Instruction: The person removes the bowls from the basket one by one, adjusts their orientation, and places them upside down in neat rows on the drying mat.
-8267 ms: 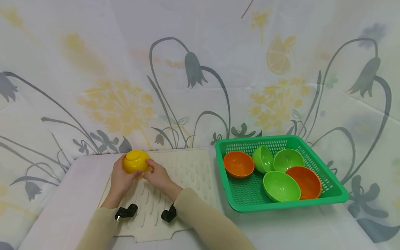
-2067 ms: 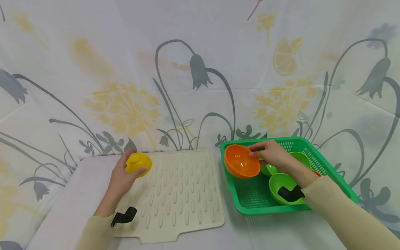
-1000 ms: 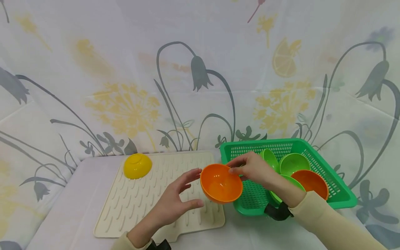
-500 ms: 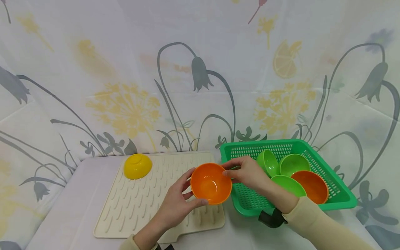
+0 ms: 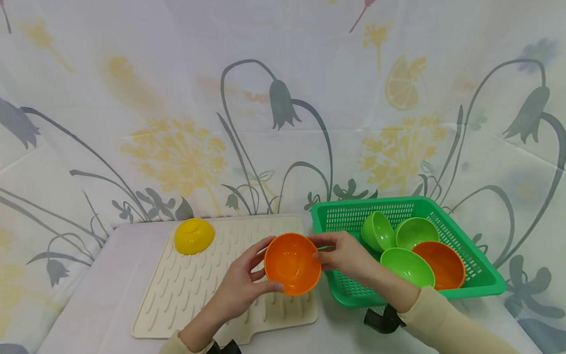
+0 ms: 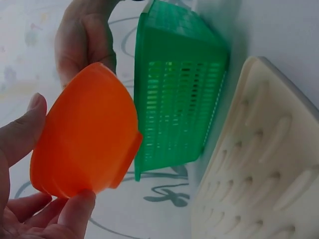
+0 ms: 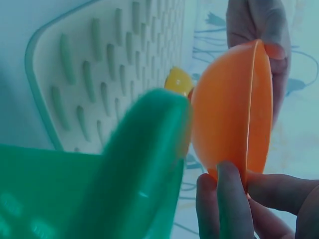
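Note:
Both hands hold an orange bowl [image 5: 293,265] raised over the right side of a cream ridged drying mat [image 5: 247,231], its inside facing the head camera. The left hand [image 5: 240,280] grips the bowl's left side, thumb at the near rim and fingers behind. On the other side the right hand [image 5: 349,253] pinches the rim between thumb and fingers, as the right wrist view shows. A yellow bowl [image 5: 193,237] sits upside down at the mat's far left corner.
A green perforated basket [image 5: 333,209] stands to the right, below the right forearm. Inside are three light green bowls [image 5: 417,231] and another orange bowl [image 5: 442,265]. A floral-patterned cloth [image 5: 283,147] hangs behind the table.
Both hands first held the yellow bowl, which now rests upside down on the mat. The right hand lifted the orange bowl from the basket leftward, and the left hand took hold of it too.

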The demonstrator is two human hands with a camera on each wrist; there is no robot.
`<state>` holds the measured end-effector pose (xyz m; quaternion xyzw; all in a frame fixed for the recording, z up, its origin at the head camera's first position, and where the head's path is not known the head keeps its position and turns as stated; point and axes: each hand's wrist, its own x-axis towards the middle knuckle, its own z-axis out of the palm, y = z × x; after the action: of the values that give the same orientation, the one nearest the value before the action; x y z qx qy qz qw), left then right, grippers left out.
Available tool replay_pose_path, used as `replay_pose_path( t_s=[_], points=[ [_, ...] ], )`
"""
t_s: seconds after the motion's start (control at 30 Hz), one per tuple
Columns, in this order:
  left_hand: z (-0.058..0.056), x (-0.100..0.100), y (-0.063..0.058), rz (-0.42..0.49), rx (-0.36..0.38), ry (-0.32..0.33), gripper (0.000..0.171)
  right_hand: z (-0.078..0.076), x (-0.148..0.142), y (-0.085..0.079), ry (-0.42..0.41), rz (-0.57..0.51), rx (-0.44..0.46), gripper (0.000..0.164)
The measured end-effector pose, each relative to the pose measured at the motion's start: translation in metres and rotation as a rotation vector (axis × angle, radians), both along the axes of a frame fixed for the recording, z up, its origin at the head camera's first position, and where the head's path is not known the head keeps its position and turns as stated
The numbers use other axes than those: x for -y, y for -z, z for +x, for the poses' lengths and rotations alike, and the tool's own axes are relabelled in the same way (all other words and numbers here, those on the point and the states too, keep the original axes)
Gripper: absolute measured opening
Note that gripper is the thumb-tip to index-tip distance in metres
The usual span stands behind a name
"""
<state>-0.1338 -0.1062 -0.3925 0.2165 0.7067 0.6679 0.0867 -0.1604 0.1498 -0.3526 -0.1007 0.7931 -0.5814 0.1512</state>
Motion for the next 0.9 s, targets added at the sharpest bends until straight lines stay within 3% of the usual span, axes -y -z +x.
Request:
replay_pose_path(
  t_s=[0.3,0.5,0.63,0.9],
  points=[
    [-0.003,0.01,0.002,-0.054,0.017,-0.031,0.08,0.011,0.003,0.007,0.043,-0.047,-0.035,0.04],
    [-0.006,0.016,0.008,-0.064,0.071,-0.035,0.07,0.017,0.004,0.011,0.052,-0.105,-0.062,0.039],
    [-0.009,0.02,0.012,-0.037,0.116,-0.006,0.065,0.021,0.004,0.016,0.051,-0.157,-0.071,0.038],
    [-0.012,0.026,0.02,0.009,0.13,0.083,0.066,0.032,0.007,0.024,0.065,-0.196,-0.121,0.038]
  ],
)
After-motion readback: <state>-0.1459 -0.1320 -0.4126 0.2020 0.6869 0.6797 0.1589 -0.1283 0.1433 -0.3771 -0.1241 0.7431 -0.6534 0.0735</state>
